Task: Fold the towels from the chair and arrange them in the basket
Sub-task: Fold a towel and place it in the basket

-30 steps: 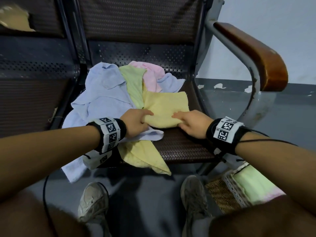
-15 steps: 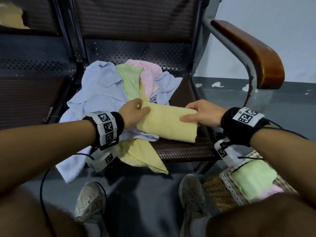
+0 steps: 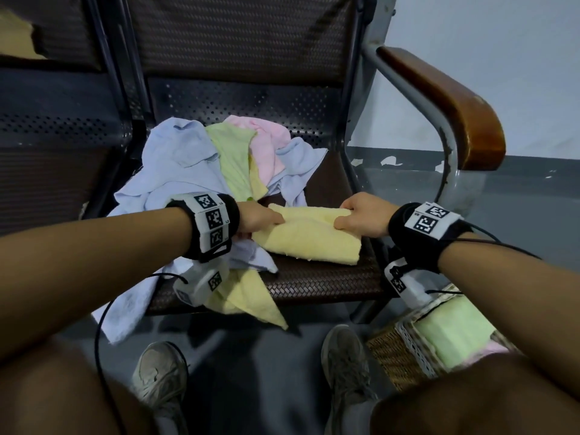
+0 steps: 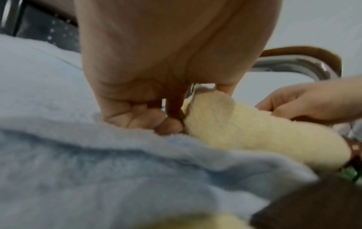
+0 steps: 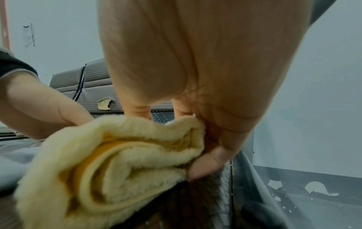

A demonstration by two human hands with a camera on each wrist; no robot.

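Observation:
A folded yellow towel (image 3: 309, 235) lies across the front of the dark chair seat (image 3: 317, 281). My left hand (image 3: 262, 216) pinches its left end, seen close in the left wrist view (image 4: 172, 122) against the yellow towel (image 4: 254, 134). My right hand (image 3: 361, 215) grips the right end; the right wrist view shows the thumb and fingers (image 5: 207, 162) curled round the layered yellow towel (image 5: 121, 162). Behind lies a heap of loose blue (image 3: 179, 171), green, pink and yellow towels. The wicker basket (image 3: 395, 359) stands on the floor at lower right with a folded green towel (image 3: 455, 334) in it.
A wooden armrest (image 3: 455, 105) on a metal frame rises on the chair's right. A second seat (image 3: 56, 146) adjoins on the left. A yellow towel corner (image 3: 251, 306) and a blue towel hang over the seat's front edge. My shoes (image 3: 160, 375) rest on the grey floor below.
Both hands lifted the far edge of the yellow towel and brought it toward me, folding it into a narrower bundle; the hands now hold its two ends.

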